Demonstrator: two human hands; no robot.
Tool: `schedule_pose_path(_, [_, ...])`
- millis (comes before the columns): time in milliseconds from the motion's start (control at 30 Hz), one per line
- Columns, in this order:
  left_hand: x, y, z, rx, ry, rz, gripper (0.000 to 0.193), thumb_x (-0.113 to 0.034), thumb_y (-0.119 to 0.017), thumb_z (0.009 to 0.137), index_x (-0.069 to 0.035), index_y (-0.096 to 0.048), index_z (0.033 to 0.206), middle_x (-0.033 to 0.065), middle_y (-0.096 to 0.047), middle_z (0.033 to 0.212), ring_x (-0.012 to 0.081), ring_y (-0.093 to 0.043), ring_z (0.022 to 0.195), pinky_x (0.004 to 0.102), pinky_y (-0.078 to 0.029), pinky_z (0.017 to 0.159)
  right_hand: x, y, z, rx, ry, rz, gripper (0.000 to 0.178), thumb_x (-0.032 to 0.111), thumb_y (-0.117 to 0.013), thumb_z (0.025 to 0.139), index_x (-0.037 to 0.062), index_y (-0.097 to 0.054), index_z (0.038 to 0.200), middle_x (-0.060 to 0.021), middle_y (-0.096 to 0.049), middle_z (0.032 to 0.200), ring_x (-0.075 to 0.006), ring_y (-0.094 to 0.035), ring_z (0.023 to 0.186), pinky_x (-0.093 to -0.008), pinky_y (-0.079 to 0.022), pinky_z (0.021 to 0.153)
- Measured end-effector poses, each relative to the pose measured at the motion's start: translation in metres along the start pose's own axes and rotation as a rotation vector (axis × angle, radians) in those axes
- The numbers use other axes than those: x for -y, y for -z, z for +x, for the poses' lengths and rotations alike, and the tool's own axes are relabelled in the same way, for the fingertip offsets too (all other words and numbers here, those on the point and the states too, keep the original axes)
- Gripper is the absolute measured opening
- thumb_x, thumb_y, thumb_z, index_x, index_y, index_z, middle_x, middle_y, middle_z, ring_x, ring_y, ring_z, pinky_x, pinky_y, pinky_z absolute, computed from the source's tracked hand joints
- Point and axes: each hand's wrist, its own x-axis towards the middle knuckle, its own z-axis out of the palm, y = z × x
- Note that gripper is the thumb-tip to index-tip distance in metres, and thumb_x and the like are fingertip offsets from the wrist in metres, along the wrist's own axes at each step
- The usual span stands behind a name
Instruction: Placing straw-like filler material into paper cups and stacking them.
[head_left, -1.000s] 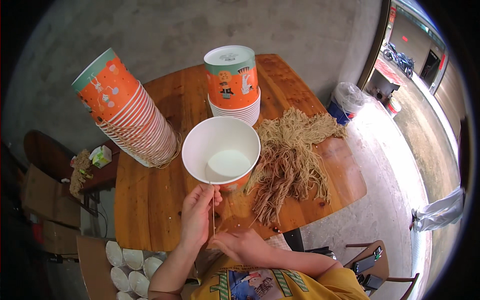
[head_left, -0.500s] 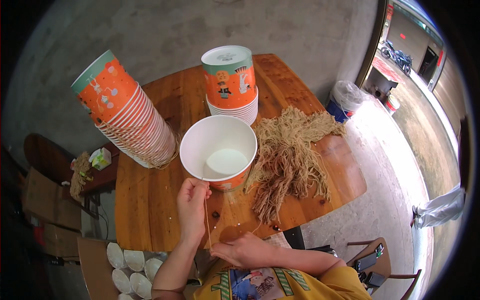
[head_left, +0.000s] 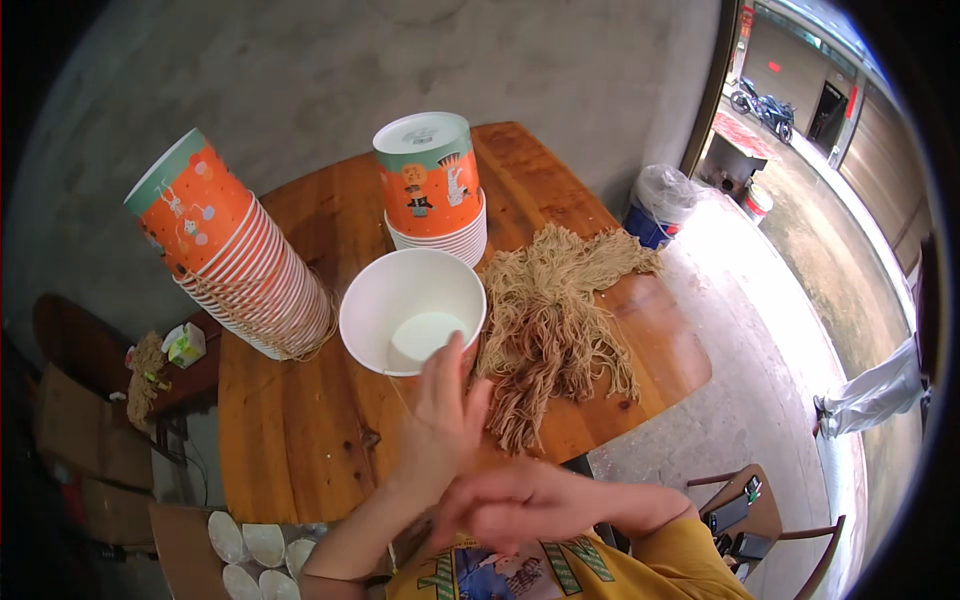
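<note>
A white-lined orange paper bucket [head_left: 413, 305] stands mouth up near the middle of the wooden table. From its near rim a thin cord [head_left: 393, 385] runs down beside my left hand [head_left: 440, 425]. That hand is raised in front of the bucket, fingers stretched out and apart, with nothing visible in them. Close below it is my right hand [head_left: 515, 500], smeared by motion with its fingers curled in. Whether it holds the cord cannot be seen. To the right of the bucket lies a heap of tan cords [head_left: 550, 320], browner at its near end.
A tall leaning stack of paper buckets [head_left: 245, 260], wound with cord, is at the left. Behind the bucket stands a shorter upside-down stack [head_left: 428, 190]. A carton of white cups [head_left: 245, 545] sits below the table's near edge, and a wooden chair [head_left: 760, 520] at the right.
My left hand has let go of the cord at the rim, opened, and moved right. My right hand has moved slightly and blurred. The whole view has shifted a little.
</note>
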Motion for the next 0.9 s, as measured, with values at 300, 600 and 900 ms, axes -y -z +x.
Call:
schedule_pose_path(300, [0.068, 0.096, 0.015, 0.033, -0.016, 0.203, 0.020, -0.013, -0.064, 0.088, 0.004, -0.058, 0.080, 0.0150, -0.052, 0.079, 0.0323, -0.056, 0.074, 0.0418, -0.045, 0.066, -0.017, 0.069, 0.015, -0.478, 0.303, 0.878, 0.035, 0.034, -0.038, 0.105, 0.0105, -0.053, 0.085, 0.0058, -0.032, 0.053, -0.0044, -0.027, 0.046, -0.0196, -0.024, 0.040])
schedule_pose_path(600, [0.082, 0.105, 0.002, -0.177, -0.165, 0.333, 0.012, -0.009, -0.064, 0.086, 0.002, -0.060, 0.091, 0.0116, -0.060, 0.095, 0.0314, -0.058, 0.085, 0.0367, -0.047, 0.077, -0.051, 0.075, 0.050, -0.406, 0.352, 1.184, 0.032, 0.029, -0.043, 0.104, 0.0088, -0.059, 0.085, 0.0038, -0.030, 0.052, -0.0067, -0.025, 0.045, -0.0217, -0.020, 0.039])
schedule_pose_path(900, [-0.021, 0.012, -0.074, 0.059, 0.119, -0.352, 0.039, -0.017, -0.063, 0.095, -0.002, -0.037, 0.119, 0.0110, -0.057, 0.098, 0.0144, -0.057, 0.083, 0.0250, -0.048, 0.070, -0.048, 0.044, 0.048, -0.450, 0.378, 1.135, 0.031, 0.032, -0.043, 0.103, 0.0110, -0.057, 0.085, 0.0050, -0.031, 0.052, -0.0064, -0.025, 0.045, -0.0223, -0.021, 0.041])
